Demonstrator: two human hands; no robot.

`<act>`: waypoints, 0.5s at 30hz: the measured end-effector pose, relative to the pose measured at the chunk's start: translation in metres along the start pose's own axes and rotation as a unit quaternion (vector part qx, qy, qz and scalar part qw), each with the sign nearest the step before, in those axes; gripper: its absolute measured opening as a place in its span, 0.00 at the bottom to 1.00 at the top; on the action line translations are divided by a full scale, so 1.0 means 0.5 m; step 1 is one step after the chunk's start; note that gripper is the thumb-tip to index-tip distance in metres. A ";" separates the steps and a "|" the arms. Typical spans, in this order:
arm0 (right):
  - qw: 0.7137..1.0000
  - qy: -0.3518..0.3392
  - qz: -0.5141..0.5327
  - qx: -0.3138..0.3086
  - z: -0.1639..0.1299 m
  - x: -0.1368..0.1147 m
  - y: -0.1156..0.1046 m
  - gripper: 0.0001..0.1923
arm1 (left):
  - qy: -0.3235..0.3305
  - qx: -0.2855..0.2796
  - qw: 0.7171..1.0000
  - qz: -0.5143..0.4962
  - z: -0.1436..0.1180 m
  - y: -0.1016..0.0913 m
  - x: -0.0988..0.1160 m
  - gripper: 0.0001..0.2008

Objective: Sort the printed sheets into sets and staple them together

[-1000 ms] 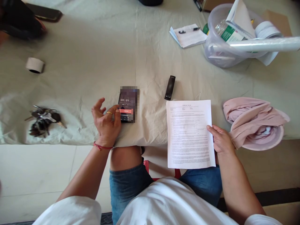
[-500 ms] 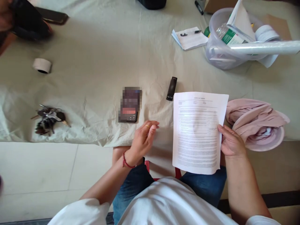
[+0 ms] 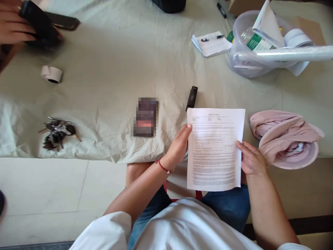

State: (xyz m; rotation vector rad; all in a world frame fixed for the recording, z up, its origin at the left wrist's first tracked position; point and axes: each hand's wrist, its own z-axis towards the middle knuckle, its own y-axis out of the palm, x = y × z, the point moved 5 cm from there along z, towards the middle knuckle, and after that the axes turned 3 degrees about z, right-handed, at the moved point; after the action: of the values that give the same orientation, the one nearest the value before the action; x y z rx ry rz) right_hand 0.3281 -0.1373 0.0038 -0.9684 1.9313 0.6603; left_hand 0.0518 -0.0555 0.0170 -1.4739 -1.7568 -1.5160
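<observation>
A printed sheet of paper [image 3: 215, 152] is held up over my lap at the table's front edge, its text facing me. My left hand [image 3: 179, 144] pinches its left edge, thumb on the front and fingers hidden behind. Gripping the right edge is my right hand [image 3: 251, 158], also with the thumb in front. Just beyond the sheet's top left corner lies a black stapler-like object [image 3: 191, 97], partly covered by the paper. A phone [image 3: 145, 117] with a blurred screen rests on the cloth to the left. A pink cap-like cloth item [image 3: 286, 139] sits right of my right hand.
On the cloth-covered table [image 3: 109, 69] are keys [image 3: 59, 133], a white tape roll [image 3: 52, 74], a notepad [image 3: 214, 45] with a pen, and a full plastic tub [image 3: 249, 62]. At the upper left, another person's hand [image 3: 13, 24] holds a black device [image 3: 39, 24].
My left hand has moved right from beside the phone and taken hold of the paper's left edge. The sheet has shifted slightly left. The other person's hand has come further into view.
</observation>
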 end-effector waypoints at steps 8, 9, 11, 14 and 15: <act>0.965 -0.249 0.080 0.031 -0.008 -0.127 0.047 0.15 | 0.193 -0.073 0.972 0.112 0.044 0.091 0.153 0.19; 0.953 -0.286 0.098 0.024 -0.006 -0.150 0.055 0.14 | 0.217 -0.086 0.965 0.121 0.044 0.104 0.177 0.20; 0.925 -0.358 0.126 0.012 -0.002 -0.189 0.068 0.13 | 0.260 -0.105 0.949 0.142 0.041 0.123 0.215 0.21; 0.900 -0.415 0.135 -0.012 0.008 -0.214 0.081 0.13 | 0.306 -0.113 0.928 0.180 0.039 0.125 0.235 0.23; 0.899 -0.418 0.129 -0.017 0.012 -0.212 0.084 0.12 | 0.314 -0.115 0.923 0.191 0.040 0.120 0.231 0.24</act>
State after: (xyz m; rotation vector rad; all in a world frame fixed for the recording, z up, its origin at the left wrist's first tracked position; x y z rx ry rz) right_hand 0.3314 -0.0698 0.0960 -0.3282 1.2698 1.0552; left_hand 0.0675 0.0057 0.1326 -1.1484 -0.8888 -1.7514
